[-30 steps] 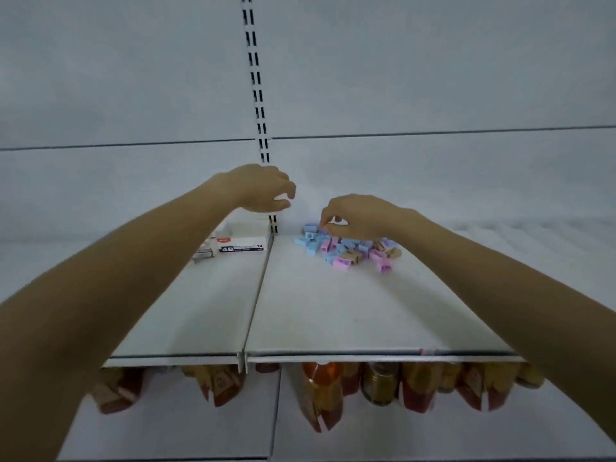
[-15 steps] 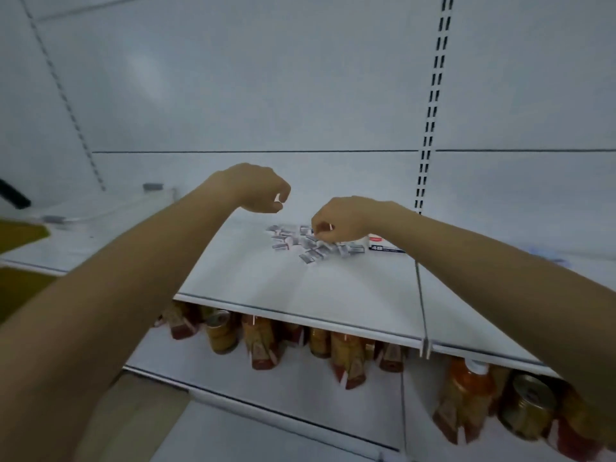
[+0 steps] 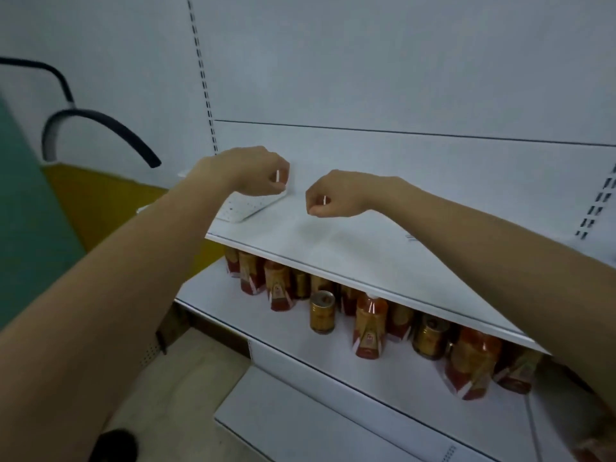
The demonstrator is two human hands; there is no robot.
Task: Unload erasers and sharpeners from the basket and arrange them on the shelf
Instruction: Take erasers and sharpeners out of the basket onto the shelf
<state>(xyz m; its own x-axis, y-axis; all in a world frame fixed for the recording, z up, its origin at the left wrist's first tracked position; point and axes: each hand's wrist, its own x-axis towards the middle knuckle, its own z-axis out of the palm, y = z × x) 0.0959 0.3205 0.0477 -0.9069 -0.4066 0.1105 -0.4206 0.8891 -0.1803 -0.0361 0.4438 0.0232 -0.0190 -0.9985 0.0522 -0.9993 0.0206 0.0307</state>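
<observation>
White basket (image 3: 248, 208) just beneath left hand (image 3: 246, 171)

Over the white shelf (image 3: 350, 248) I have open room from the near edge to the back panel (image 3: 416, 168), and rightwards to the slotted upright (image 3: 598, 200). At the far left the perforated basket (image 3: 248, 208) sits under my left hand (image 3: 246, 171). Below, bottles and cans (image 3: 366, 325) crowd the lower shelf (image 3: 333, 371) under it.

Dim, flat light; soft blur, edges perhaps slightly warped.
</observation>
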